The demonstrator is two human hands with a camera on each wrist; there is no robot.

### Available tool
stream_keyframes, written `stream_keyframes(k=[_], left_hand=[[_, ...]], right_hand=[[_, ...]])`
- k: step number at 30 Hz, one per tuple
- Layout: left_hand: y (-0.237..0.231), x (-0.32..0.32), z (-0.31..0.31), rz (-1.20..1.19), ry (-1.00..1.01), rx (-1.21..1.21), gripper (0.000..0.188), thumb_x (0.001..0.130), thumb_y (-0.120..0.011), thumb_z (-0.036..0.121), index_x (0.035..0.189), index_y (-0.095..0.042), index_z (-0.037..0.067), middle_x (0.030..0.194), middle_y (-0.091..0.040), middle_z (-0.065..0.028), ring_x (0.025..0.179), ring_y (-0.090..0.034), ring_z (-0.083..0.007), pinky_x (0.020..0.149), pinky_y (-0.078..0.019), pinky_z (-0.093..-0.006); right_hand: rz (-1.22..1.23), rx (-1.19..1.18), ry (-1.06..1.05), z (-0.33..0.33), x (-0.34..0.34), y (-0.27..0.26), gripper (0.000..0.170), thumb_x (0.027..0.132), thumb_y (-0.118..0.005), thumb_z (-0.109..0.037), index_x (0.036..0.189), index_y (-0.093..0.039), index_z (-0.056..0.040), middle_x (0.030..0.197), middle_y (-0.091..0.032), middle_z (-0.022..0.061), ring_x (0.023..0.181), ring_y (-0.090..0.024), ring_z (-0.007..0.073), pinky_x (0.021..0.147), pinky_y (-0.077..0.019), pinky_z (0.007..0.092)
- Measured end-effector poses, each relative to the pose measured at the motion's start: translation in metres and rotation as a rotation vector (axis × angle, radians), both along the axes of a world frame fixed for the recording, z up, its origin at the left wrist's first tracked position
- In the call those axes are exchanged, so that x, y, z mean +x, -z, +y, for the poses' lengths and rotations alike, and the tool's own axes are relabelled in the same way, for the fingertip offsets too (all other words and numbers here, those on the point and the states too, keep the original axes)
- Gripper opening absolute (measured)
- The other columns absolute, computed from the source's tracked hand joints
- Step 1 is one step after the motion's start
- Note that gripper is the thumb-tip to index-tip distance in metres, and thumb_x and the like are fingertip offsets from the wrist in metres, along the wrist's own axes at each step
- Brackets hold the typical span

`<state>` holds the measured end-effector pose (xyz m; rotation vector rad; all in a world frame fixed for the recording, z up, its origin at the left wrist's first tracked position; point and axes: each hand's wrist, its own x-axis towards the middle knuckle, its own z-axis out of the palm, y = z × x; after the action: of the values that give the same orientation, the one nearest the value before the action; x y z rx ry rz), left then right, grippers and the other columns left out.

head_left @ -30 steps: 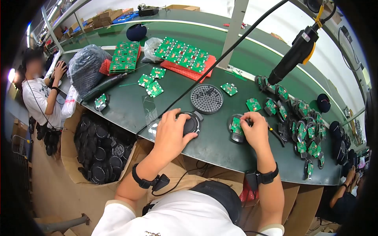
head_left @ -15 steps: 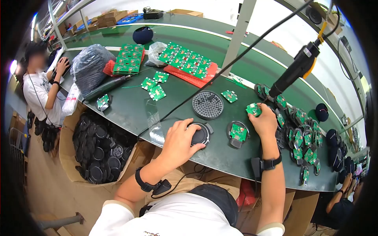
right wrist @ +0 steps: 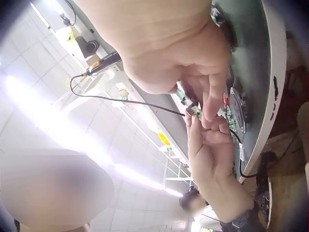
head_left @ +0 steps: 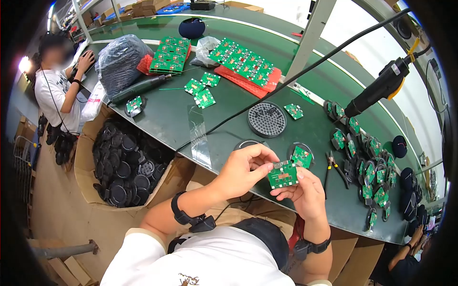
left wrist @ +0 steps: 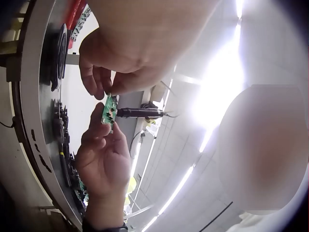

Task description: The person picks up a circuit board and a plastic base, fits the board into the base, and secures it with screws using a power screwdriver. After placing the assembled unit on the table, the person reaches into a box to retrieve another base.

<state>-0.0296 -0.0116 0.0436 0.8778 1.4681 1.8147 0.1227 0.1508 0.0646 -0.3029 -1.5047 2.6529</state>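
A green circuit board is held up in front of the torso, over the front edge of the bench. My left hand pinches its upper left corner between thumb and forefinger. At the opposite side my right hand grips the board, thumb on its face and fingers behind. The left wrist view shows the board nearly edge-on between both hands. Behind the left hand lies a round black housing, mostly hidden. Another housing carrying a green board lies just beyond the held board.
Yellow-and-black cutters lie right of the hands, beside a heap of housings with boards. A round tray of small dark parts stands ahead. An electric screwdriver hangs at right. Below left, a carton holds black housings.
My right hand picked up a loose circuit board from the bench and brought it back toward the body. My left hand left the round black housing and took hold of the board's corner.
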Motion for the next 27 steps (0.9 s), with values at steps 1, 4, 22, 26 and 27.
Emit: stream_keyframes(k=[1,4,22,26,27], left_hand=[[0.0,0.001,0.0,-0.002,0.002,-0.002,0.014,0.099,-0.065,0.002,0.113,-0.067,-0.002,0.111,-0.068,-0.0048,0.1,-0.068,-0.011,0.084,-0.0559,-0.0287],[0.0,0.002,-0.002,-0.137,0.035,0.049,0.016,0.1,-0.062,0.001,0.116,-0.065,-0.002,0.106,-0.069,-0.0046,0.092,-0.068,-0.0082,0.081,-0.0568,-0.0263],[0.02,-0.017,-0.03,1.03,-0.321,-0.439,0.089,0.063,-0.094,0.021,0.142,-0.054,0.007,0.135,-0.058,-0.0143,0.125,-0.054,-0.0348,0.104,-0.0415,-0.0506],[0.021,-0.012,-0.028,0.8,-0.226,-0.306,0.096,0.064,-0.094,0.011,0.148,-0.047,0.006,0.126,-0.055,-0.0148,0.114,-0.059,-0.037,0.094,-0.0506,-0.046],[0.017,-0.01,-0.028,0.792,-0.203,-0.333,0.096,0.064,-0.094,0.009,0.148,-0.048,0.006,0.126,-0.055,-0.0155,0.115,-0.06,-0.035,0.095,-0.0516,-0.0431]], right_hand=[[-0.018,0.109,0.073,-0.001,0.001,0.005,0.032,0.11,-0.048,-0.02,0.123,-0.061,0.0063,0.113,-0.072,0.0199,0.09,-0.077,0.0279,0.074,-0.063,0.0341],[-0.044,0.236,0.159,-0.007,0.001,0.009,0.032,0.111,-0.046,-0.02,0.122,-0.061,0.0068,0.105,-0.074,0.018,0.085,-0.077,0.0261,0.071,-0.0635,0.0329],[-0.075,0.385,0.424,-0.009,0.006,0.033,0.016,0.104,-0.063,-0.01,0.113,-0.064,0.0033,0.097,-0.073,0.0125,0.084,-0.077,0.0238,0.074,-0.0635,0.0299],[-0.063,0.346,0.43,-0.01,0.006,0.033,0.017,0.104,-0.063,-0.01,0.114,-0.063,0.0032,0.1,-0.072,0.0127,0.088,-0.077,0.0247,0.075,-0.0639,0.0309],[-0.051,0.331,0.424,-0.011,0.006,0.032,0.017,0.104,-0.064,-0.011,0.115,-0.062,0.003,0.102,-0.072,0.0128,0.089,-0.076,0.0251,0.076,-0.0641,0.0313]])
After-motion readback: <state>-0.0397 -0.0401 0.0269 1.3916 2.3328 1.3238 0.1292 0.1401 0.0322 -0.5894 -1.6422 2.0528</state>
